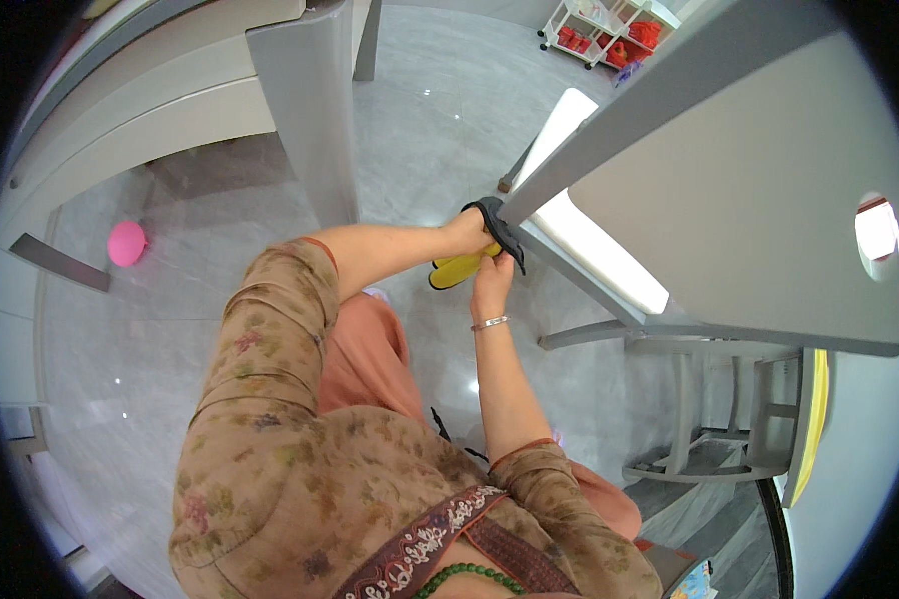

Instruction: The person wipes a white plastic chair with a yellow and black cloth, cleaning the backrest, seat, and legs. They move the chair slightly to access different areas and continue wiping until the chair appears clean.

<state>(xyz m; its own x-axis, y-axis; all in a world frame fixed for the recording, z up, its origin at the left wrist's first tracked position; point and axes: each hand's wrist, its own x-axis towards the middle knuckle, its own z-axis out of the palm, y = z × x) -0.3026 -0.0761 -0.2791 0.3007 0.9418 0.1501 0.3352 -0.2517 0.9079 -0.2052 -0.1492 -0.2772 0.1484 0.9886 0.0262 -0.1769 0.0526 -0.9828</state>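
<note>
My left hand (470, 232) and my right hand (492, 286) are close together in front of me, above the tiled floor. Both grip a dark grey and yellow item (461, 269) that looks soft; its exact kind is unclear. My left fingers are at its dark grey part, partly hidden by it. Lower down, the right thumb and fingers pinch it beside the yellow, rounded flaps. A silver bracelet (491, 323) circles my right wrist. Just right of the item is the corner of a grey-framed piece of furniture (734, 187) with a pale panel.
A thick grey leg (307, 112) supports cream furniture at upper left. A pink balloon-like object (127, 243) lies on the floor (412, 135). At the far top stands a white wheeled cart (607, 34) with red items. A grey chair (757, 419) with a yellow edge is lower right.
</note>
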